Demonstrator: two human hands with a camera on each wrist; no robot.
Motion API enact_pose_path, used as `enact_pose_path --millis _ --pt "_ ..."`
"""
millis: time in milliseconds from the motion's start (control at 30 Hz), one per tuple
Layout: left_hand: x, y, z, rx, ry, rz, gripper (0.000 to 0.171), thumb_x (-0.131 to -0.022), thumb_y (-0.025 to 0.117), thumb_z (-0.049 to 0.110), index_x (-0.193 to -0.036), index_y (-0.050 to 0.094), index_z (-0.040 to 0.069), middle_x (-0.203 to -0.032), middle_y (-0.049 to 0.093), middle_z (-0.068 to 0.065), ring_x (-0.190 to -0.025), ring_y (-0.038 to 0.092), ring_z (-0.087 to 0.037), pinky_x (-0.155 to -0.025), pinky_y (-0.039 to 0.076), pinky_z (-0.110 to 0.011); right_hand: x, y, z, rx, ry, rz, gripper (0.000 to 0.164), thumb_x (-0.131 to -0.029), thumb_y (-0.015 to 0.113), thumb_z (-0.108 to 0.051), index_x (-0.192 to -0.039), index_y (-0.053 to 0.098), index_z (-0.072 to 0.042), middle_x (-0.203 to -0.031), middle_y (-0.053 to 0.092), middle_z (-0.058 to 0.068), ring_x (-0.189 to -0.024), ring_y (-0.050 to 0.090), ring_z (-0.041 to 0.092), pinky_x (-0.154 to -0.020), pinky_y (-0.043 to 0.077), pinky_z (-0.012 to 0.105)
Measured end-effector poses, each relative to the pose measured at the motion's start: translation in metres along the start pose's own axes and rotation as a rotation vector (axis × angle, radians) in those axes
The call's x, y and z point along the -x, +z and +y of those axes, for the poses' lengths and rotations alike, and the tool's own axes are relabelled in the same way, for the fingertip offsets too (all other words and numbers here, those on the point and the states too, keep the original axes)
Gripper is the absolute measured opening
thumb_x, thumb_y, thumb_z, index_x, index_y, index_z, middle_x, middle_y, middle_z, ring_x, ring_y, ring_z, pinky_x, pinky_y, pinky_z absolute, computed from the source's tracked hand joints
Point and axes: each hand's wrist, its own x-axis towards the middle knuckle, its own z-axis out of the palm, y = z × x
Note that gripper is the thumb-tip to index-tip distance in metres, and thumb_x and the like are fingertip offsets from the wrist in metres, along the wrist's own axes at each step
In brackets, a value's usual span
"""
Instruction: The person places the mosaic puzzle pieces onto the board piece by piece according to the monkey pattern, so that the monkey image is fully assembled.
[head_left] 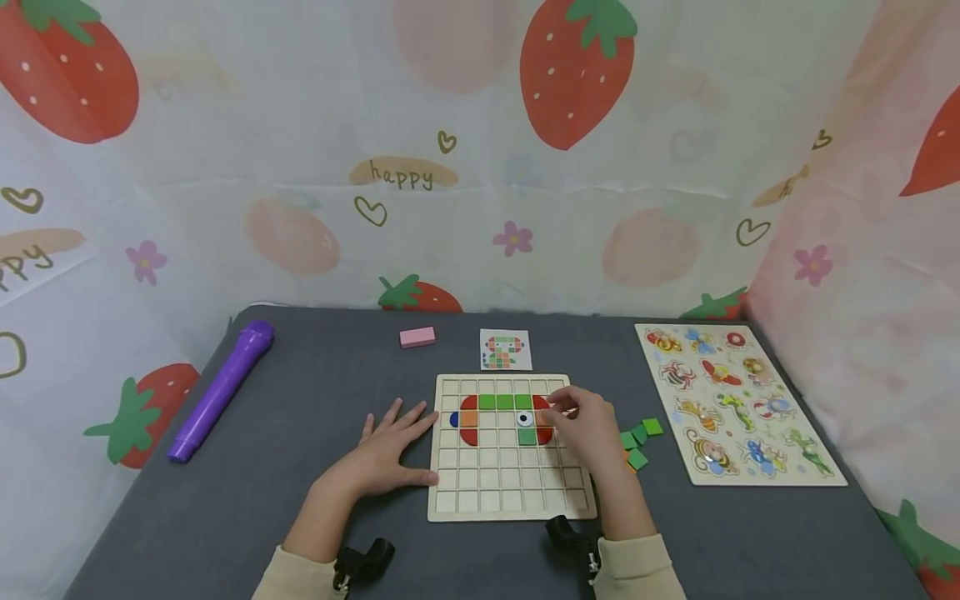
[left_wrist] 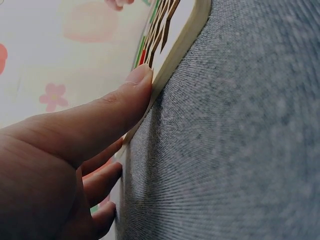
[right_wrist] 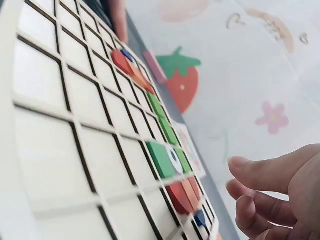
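On the dark-grey-clothed bench [head_left: 337,358], a glossy purple, microphone-shaped cylinder [head_left: 220,392] lies between nine and ten o'clock, its rounded head pointing to one o'clock, and a small pink rectangular block [head_left: 417,337] sits at eleven. Towards three o'clock lies a flat, pale rectangular board [head_left: 738,392] covered with colourful bug pictures. At twelve hangs a whitish curtain [head_left: 480,108] printed with red strawberries, pink flowers, outlined hearts and "happy".
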Motion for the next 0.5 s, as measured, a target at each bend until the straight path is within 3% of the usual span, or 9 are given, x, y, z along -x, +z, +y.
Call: enact_pose_path --millis 300,500 --pt "0.0 0.0 0.0 0.002 -0.006 -0.001 0.096 -0.08 0.08 0.054 -0.159 0.034 0.024 -0.168 0.023 -0.006 -0.157 0.0 -0.039 -0.119 -0.006 -0.068 -0.003 -0.011 0.011 0.0 0.039 0.041 0.024 -0.092 0.075 -0.019 -0.114 0.073 -0.007 -0.096 0.072 0.007 -0.094 0.069 0.027 -0.08 0.056 0.046" --pt "0.0 -0.001 0.002 0.002 -0.005 -0.005 0.096 -0.081 0.08 0.053 -0.159 0.034 0.024 -0.168 0.023 -0.006 -0.157 0.0 -0.039 -0.119 -0.006 -0.068 -0.002 0.003 0.002 -0.005 -0.012 0.003 0.02 -0.09 0.077 -0.019 -0.107 0.074 -0.009 -0.092 0.072 0.004 -0.085 0.067 0.021 -0.069 0.054 0.035"
